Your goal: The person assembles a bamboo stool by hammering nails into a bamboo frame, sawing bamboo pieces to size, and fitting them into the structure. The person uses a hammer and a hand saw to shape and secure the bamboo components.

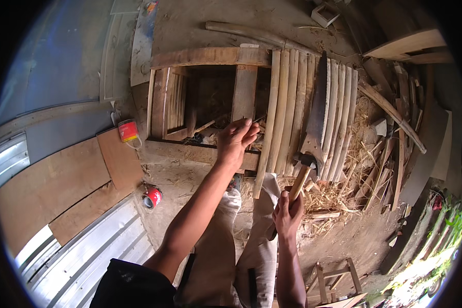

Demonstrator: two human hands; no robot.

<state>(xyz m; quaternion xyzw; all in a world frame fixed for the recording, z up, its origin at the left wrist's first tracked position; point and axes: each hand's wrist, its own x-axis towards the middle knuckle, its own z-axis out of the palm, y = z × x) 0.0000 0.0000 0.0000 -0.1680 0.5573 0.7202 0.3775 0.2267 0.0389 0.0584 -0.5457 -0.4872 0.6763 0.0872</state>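
Observation:
My left hand [236, 141] is raised over the near edge of a wooden frame [205, 55], its fingers pinched together. A thin, dark, nail-like piece [258, 120] shows at the fingertips, too small to make out surely. Around the wooden handle of a hammer [299, 182] my right hand [287, 215] is closed. The hammer's dark head is up, beside the handle end of a handsaw [318, 110]. That saw lies lengthwise across round wooden slats [282, 113], which sit side by side on the right part of the frame. One slat juts out toward me.
Wood scraps [380, 169] and straw-like shavings [362, 115] lie to the right. A long pole [262, 35] rests beyond the frame. Two red tins [128, 131] are at the left, by metal and plywood sheets [56, 185]. A small wooden stool [336, 277] stands at the lower right.

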